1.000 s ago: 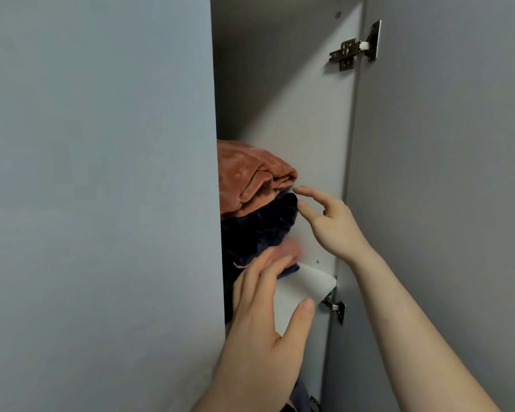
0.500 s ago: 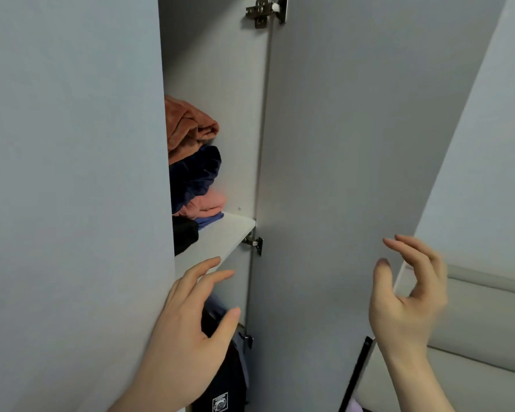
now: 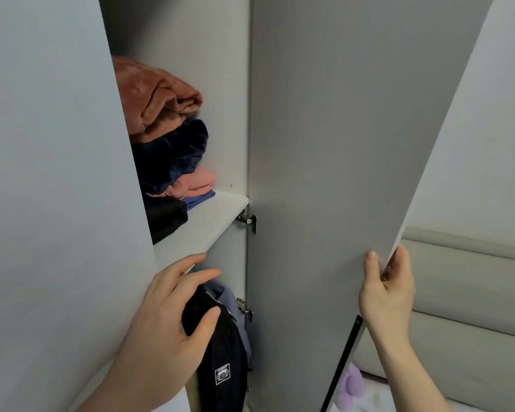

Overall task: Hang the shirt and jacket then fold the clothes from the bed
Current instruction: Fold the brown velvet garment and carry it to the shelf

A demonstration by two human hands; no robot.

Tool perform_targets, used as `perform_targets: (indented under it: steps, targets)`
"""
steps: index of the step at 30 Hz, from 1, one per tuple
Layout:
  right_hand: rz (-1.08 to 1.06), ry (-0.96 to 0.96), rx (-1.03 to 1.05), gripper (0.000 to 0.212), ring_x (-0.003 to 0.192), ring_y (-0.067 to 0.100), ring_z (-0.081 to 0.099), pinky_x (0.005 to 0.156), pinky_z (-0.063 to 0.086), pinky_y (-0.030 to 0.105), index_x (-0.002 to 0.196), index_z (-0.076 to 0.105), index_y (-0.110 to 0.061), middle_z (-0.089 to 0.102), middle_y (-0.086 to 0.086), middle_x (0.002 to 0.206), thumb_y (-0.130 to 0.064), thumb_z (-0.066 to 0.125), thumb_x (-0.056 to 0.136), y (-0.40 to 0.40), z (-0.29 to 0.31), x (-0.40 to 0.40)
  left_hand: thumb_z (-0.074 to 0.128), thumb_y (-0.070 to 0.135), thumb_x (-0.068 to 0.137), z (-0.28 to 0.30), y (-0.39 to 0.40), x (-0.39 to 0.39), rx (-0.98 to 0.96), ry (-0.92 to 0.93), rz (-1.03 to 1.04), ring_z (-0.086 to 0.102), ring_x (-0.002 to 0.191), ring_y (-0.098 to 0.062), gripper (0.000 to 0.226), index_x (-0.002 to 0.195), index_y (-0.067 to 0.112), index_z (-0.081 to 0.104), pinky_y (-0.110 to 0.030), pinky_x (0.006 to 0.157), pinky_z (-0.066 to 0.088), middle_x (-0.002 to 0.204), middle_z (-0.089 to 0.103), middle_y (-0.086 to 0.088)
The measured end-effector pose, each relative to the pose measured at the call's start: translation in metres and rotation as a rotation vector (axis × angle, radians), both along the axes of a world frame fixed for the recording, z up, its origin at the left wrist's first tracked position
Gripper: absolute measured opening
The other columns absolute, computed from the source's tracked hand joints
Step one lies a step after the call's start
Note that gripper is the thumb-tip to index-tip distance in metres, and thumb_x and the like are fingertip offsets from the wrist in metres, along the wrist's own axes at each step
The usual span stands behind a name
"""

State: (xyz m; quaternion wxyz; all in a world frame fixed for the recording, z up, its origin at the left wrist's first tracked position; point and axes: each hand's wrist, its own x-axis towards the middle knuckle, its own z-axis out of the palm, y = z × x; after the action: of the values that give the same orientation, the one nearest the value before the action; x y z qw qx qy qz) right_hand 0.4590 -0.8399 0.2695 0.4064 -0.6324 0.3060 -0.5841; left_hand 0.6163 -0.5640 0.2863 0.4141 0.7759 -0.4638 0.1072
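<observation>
Left to right. Left wardrobe door (image 3: 51, 188), pale grey, filling the left third and hiding the left part of the shelves. Left hand (image 3: 167, 331) laid against that door's free edge, fingers (image 3: 188, 264) extended and relaxed, thumb spread toward the lower compartment; nothing gripped.

Shelf (image 3: 208, 221) just above the left fingertips, carrying the stack of folded clothes, well apart from both hands. From top to bottom: rust-orange fleece (image 3: 158, 99), navy garment (image 3: 173, 153), pink garment (image 3: 197, 182), blue garment (image 3: 201, 199) at the base. Black folded item (image 3: 167, 217) in front of the stack, at the left door's edge.

Below the shelf, beside the left thumb: black garment with a white patch (image 3: 222, 352), hanging; touching or merely close, not discernible. Blue-grey garment (image 3: 229, 295) behind it. Two metal hinges on the right side of the opening, upper hinge (image 3: 247, 219) level with the shelf.

Right wardrobe door (image 3: 324, 144), swung open. Right hand (image 3: 387, 292) gripping its free edge, thumb on the inner face, fingers curled behind onto the outer face. Black strip handle (image 3: 344, 361) on the door edge below that hand.

Far right: padded beige headboard (image 3: 470, 278); lilac object (image 3: 353, 382) on the bed, blurred.
</observation>
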Motion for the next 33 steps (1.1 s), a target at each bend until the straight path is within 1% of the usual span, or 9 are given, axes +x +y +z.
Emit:
perform_targets:
  steps: [4,6,8,10,12,17,22,24,33]
  targets:
    - [0.062,-0.014,-0.049,0.012,0.078,0.000,0.060,0.073,0.047,0.020,0.103,0.057,-0.022,0.067,-0.019,0.089,-0.012,0.054,0.105,0.033,-0.006,-0.001,0.065,0.029,0.085,-0.005,0.005,-0.002,0.050,-0.028,-0.010,0.042,0.139,-0.013,0.045,0.128,0.041,0.062,-0.005,0.108,0.025,0.149,0.043,0.021]
    - [0.120,-0.029,-0.044,0.018,0.090,0.000,0.067,0.081,0.052,0.020,0.117,0.060,-0.023,0.072,-0.019,0.101,-0.012,0.055,0.104,0.052,-0.011,0.002,0.059,0.035,0.088,-0.007,0.009,-0.004,0.060,-0.052,-0.014,0.042,0.140,-0.015,0.043,0.130,0.040,0.061,-0.009,0.111,0.026,0.150,0.042,0.019]
    - [0.212,-0.052,0.003,0.032,0.111,0.009,0.069,0.097,0.055,0.035,0.133,0.059,-0.021,0.072,-0.013,0.119,-0.012,0.056,0.103,0.072,-0.019,0.008,0.056,0.036,0.090,-0.009,0.017,-0.008,0.045,-0.098,-0.015,0.045,0.138,-0.018,0.041,0.130,0.035,0.063,-0.015,0.113,0.029,0.151,0.043,0.017]
    - [0.296,-0.030,-0.017,0.040,0.124,0.020,0.064,0.104,0.052,0.052,0.143,0.054,-0.018,0.068,-0.003,0.132,-0.016,0.059,0.104,0.091,-0.026,0.017,0.055,0.031,0.092,-0.007,0.027,-0.015,-0.005,-0.143,-0.002,0.048,0.135,-0.019,0.035,0.125,0.030,0.066,-0.023,0.113,0.035,0.148,0.045,0.014]
    - [0.397,0.019,-0.058,0.050,0.135,0.019,0.057,0.107,0.050,0.055,0.152,0.048,-0.021,0.059,-0.005,0.146,-0.017,0.059,0.104,0.112,-0.030,0.026,0.055,0.026,0.093,-0.005,0.038,-0.022,-0.075,-0.194,0.033,0.051,0.132,-0.021,0.029,0.118,0.025,0.069,-0.029,0.111,0.040,0.145,0.049,0.011]
    - [0.667,0.149,-0.041,0.057,0.152,0.003,0.030,0.118,0.042,0.048,0.159,0.033,-0.032,0.034,-0.024,0.162,-0.019,0.052,0.107,0.155,-0.040,0.053,0.056,0.016,0.093,-0.002,0.063,-0.039,-0.226,-0.236,0.148,0.053,0.134,-0.024,0.029,0.118,0.024,0.068,-0.026,0.110,0.044,0.142,0.053,0.002]
    - [0.668,0.183,-0.076,0.057,0.153,-0.003,0.021,0.123,0.021,0.017,0.161,0.029,-0.028,0.026,-0.024,0.166,-0.018,0.049,0.108,0.181,-0.051,0.072,0.053,0.015,0.095,-0.002,0.077,-0.047,-0.168,-0.227,0.132,0.047,0.141,-0.020,0.043,0.137,0.023,0.058,-0.022,0.116,0.034,0.152,0.045,0.004]
    - [0.654,0.177,-0.065,0.056,0.153,-0.004,0.021,0.121,0.018,0.011,0.161,0.030,-0.026,0.026,-0.021,0.167,-0.018,0.048,0.109,0.188,-0.052,0.078,0.053,0.012,0.095,-0.001,0.083,-0.050,-0.166,-0.198,0.116,0.044,0.143,-0.017,0.049,0.142,0.026,0.054,-0.019,0.118,0.030,0.154,0.042,0.008]
    - [0.586,0.191,0.035,0.053,0.150,-0.011,0.021,0.124,0.020,0.020,0.161,0.031,-0.028,0.027,-0.020,0.166,-0.019,0.043,0.111,0.226,-0.049,0.104,0.062,-0.003,0.090,0.000,0.123,-0.076,-0.059,0.028,0.063,0.026,0.152,-0.006,0.077,0.151,0.039,0.041,-0.007,0.117,0.015,0.160,0.023,0.025]
